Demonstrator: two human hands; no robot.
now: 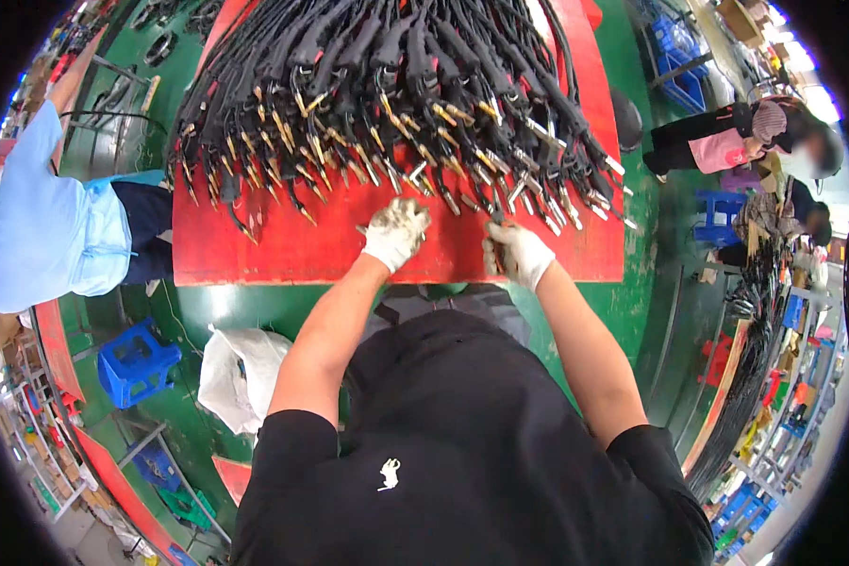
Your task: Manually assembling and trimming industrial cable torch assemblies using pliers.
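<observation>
A thick bundle of black cables (pixel 387 57) with brass and silver metal ends lies over the red table (pixel 292 250), the ends pointing toward me. My left hand (pixel 398 229), in a soiled white glove, is closed just below the silver ends; a small bit of something sticks out at its left side, too small to name. To its right, my right hand (pixel 519 253), also gloved, has its fingers closed at the dark end of a black cable (pixel 496 217). Both hands are over the table's near edge, apart from each other.
A person in light blue (pixel 57 226) stands at the table's left. Blue stools (pixel 140 363) and a white sack (pixel 243 377) are on the green floor. Other people (pixel 726 141) are at the right, near another bench of black cables (pixel 750 377).
</observation>
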